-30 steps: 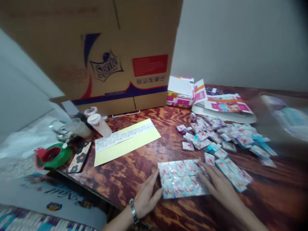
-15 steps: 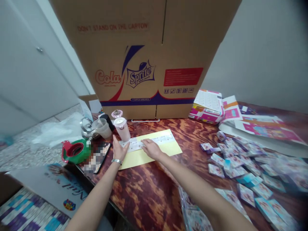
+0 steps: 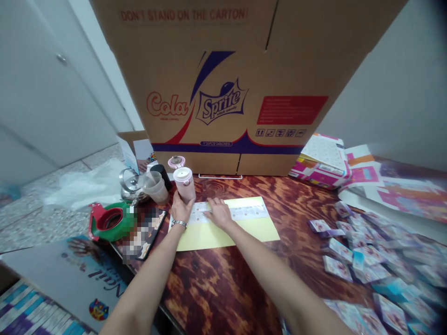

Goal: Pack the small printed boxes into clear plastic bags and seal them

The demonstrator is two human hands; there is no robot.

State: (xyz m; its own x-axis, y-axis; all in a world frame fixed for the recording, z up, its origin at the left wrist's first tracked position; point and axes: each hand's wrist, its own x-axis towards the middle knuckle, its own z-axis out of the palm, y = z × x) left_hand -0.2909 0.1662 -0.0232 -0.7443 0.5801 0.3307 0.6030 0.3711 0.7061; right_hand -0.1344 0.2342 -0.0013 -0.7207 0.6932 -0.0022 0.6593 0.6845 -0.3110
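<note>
Moved leftward, left hand (image 3: 182,210) and right hand (image 3: 220,213) rest unclenched atop the yellow sheet (image 3: 247,230).

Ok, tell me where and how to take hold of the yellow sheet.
Pinch the yellow sheet at its near right corner, coming from the right, probably lifting the edge first. It is thin and lies flat on the table, and that corner is uncovered, while the left hand is at its left end and the right hand near its middle.
</note>
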